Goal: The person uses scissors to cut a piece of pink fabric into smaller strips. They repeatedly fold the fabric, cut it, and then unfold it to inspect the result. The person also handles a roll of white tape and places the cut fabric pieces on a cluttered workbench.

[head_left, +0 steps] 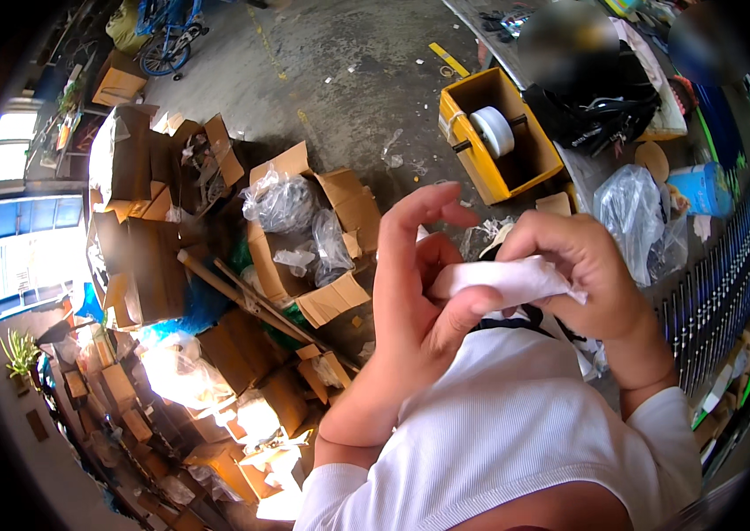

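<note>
I find 2 hands on 1 object. The white wrapped bundle point(503, 280) is held up in front of the shirt point(517, 398), lying roughly level between the palms.

The left hand point(410, 301) is clamped on the bundle's left end, thumb along the near side, with the index finger raised clear of it. The right hand point(583, 257) is closed about the right end, where the wrap is creased and a loose tip sticks out. What the wrap contains is hidden; I cannot tell whether it is rigid or soft.

Risk 1: slippage. I judge the left hold to depend mainly on the thumb; should it lift while the index finger is raised, that end could drop or swivel.

Risk 2: unwrapping. A pull on the loose tip by the right fingers could open the folds, or tear the wrap if it is as thin as it looks.

Risk 3: loss. A dropped bundle could fall towards the littered floor point(331, 111), or into the open carton point(355, 205) with its clear plastic point(282, 202). Pale scraps there would, in my judgement, make it hard to pick out.
</note>
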